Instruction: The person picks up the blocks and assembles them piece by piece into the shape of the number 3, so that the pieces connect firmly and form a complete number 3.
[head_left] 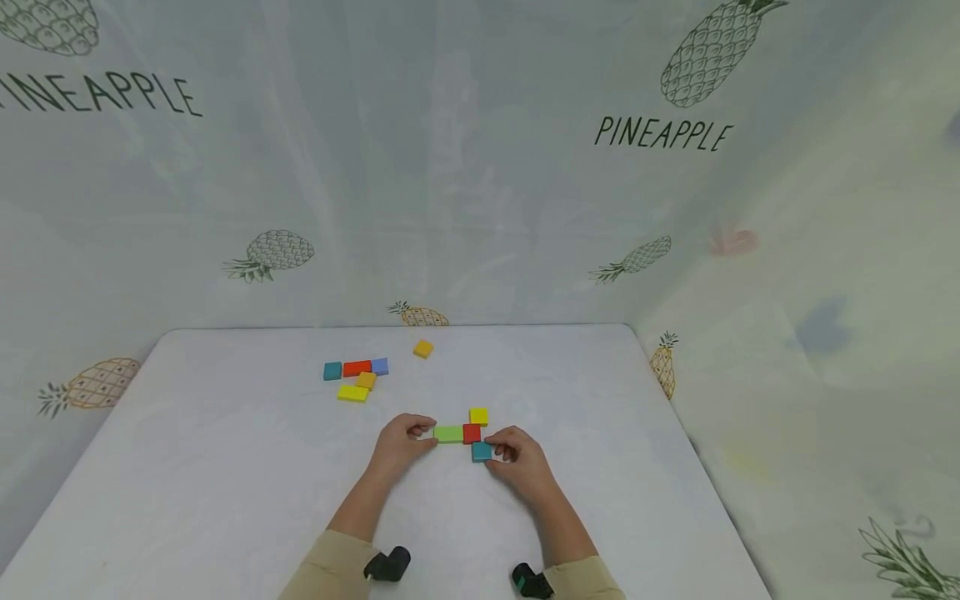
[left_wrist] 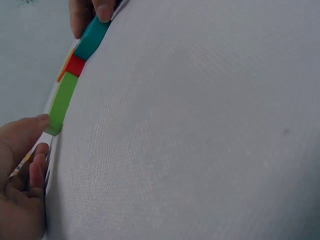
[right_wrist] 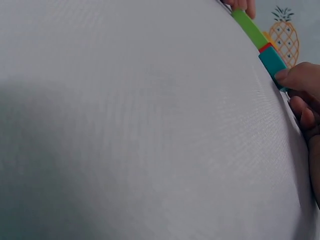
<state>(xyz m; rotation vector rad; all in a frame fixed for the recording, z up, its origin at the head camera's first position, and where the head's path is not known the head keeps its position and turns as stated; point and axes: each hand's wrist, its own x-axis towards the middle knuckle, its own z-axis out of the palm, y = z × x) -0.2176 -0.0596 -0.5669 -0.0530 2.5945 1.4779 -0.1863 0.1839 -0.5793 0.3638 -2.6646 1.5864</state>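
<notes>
On the white table, a light green block [head_left: 448, 434] lies end to end with a red block [head_left: 472, 433]. Above the red one sits a yellow block [head_left: 478, 416], and below it a teal block [head_left: 482, 452]. My left hand [head_left: 403, 442] pinches the outer end of the green block between thumb and index finger. At the teal block's right side, my right hand [head_left: 521, 461] grips it with thumb and forefinger. In the left wrist view, the thumb [left_wrist: 30, 132] lies against the green block's end. The right wrist view has the right thumb [right_wrist: 297, 77] on the teal block.
Farther back on the left lie another teal block [head_left: 332, 371], a long red block [head_left: 357, 368], a blue block [head_left: 380, 367], an orange block [head_left: 366, 380] and a long yellow block [head_left: 352, 393]. A lone orange block [head_left: 423, 348] sits near the back edge, before a pineapple-print curtain [head_left: 450, 167].
</notes>
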